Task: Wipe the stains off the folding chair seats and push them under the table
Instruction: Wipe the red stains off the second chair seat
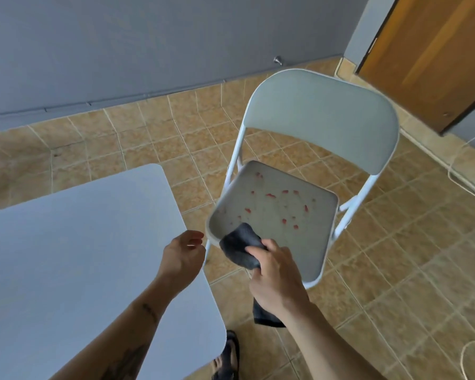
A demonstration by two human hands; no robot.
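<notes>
A grey folding chair (321,116) with a white frame stands unfolded on the tiled floor, right of the table. Its seat (294,242) carries several small red stains (270,195) across the middle. My right hand (279,275) grips a dark grey cloth (240,246), whose bunched end rests on the seat's near left corner; a tail of the cloth hangs below my wrist. My left hand (183,256) hovers just left of that corner, over the table's edge, fingers loosely apart and holding nothing.
The white table (74,250) fills the lower left, its rounded corner close to the chair. A grey wall runs behind, a wooden door (433,56) stands at the upper right, and a white cable (466,355) lies on the floor at the right. My sandalled foot (228,357) shows below.
</notes>
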